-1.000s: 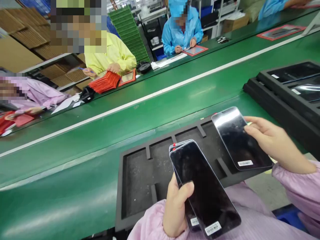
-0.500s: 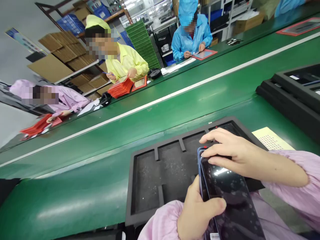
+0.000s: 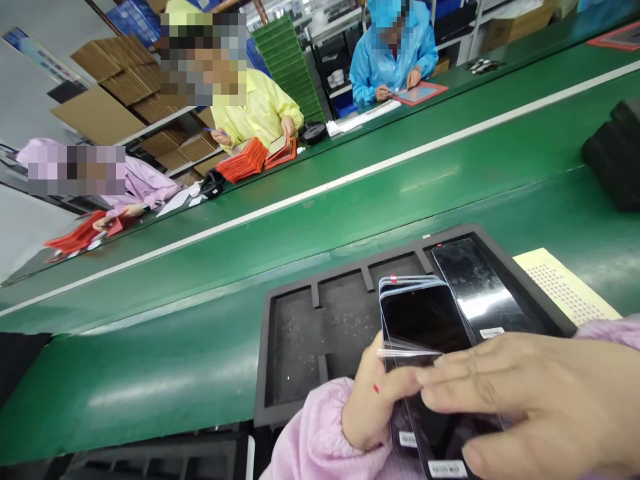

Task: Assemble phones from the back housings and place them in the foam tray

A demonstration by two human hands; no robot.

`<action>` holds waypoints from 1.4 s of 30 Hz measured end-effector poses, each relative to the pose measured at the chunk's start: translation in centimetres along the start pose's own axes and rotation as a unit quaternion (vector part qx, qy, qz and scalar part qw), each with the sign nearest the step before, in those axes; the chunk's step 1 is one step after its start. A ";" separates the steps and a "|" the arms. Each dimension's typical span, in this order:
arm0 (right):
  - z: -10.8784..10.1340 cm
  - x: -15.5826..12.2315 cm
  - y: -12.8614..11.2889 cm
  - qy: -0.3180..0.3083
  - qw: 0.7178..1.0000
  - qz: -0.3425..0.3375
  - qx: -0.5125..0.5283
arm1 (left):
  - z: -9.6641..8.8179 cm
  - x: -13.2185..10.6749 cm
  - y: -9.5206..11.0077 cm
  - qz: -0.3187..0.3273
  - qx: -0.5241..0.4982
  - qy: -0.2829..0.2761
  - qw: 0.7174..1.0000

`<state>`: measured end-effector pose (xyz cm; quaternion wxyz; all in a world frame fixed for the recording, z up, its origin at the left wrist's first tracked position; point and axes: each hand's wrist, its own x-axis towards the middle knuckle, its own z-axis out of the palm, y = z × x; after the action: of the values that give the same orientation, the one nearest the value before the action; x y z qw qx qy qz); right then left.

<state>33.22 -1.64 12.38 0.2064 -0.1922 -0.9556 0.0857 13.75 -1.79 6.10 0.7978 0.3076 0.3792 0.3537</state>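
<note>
My left hand (image 3: 367, 407) is closed round a stack of black phone screens (image 3: 425, 320) and holds it above the near edge of a black foam tray (image 3: 273, 353). My right hand (image 3: 530, 400) lies across the stack's near end, its fingers pressed together on the top screen. A thin clear film (image 3: 403, 350) sticks out at the fingertips. One more black screen (image 3: 480, 287) with a white label rests in the tray's rightmost slot. The tray's other slots hold nothing.
The tray sits on a green conveyor belt (image 3: 200, 280) with a white line. A yellow perforated sheet (image 3: 565, 290) lies right of the tray, and dark foam trays (image 3: 615, 160) sit far right. Across the belt, three co-workers handle red sleeves (image 3: 245, 160) and tablets.
My right hand laid a screen in the tray's right slot, came back to the stack's far end, then slid to its near end. The view has shifted slightly left.
</note>
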 end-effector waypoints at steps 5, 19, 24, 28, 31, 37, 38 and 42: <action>1.1 -0.1 3.1 -0.020 0.999 -0.024 -0.021 | -0.1 0.5 0.5 -0.016 -0.061 0.014 0.998; 4.6 1.9 3.6 0.139 0.865 0.435 0.209 | -1.1 0.5 0.1 0.006 -0.108 0.081 0.991; 3.6 1.7 4.1 0.078 0.766 0.534 0.350 | -2.9 -0.7 0.4 0.028 -0.113 0.133 0.984; 4.1 0.3 5.6 0.106 0.725 0.594 0.332 | -4.5 -1.9 0.7 0.022 -0.130 0.172 0.976; 5.7 -0.6 6.5 0.036 0.785 0.566 0.249 | -4.5 -2.2 0.6 0.014 -0.111 0.174 0.978; 5.0 1.7 5.8 0.181 0.919 0.350 0.002 | -2.8 -1.8 0.2 -0.031 -0.057 0.104 0.993; 4.5 2.5 5.5 0.195 0.929 0.312 0.021 | -2.5 -1.7 0.2 -0.037 -0.047 0.091 0.994; 3.9 4.6 5.0 0.220 0.956 0.193 0.015 | -2.1 -1.8 0.1 -0.056 -0.027 0.048 0.997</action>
<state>29.38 4.39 9.33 0.3937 -0.3842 -0.8299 0.0934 11.18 -2.70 5.72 0.8050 0.2469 0.4244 0.3329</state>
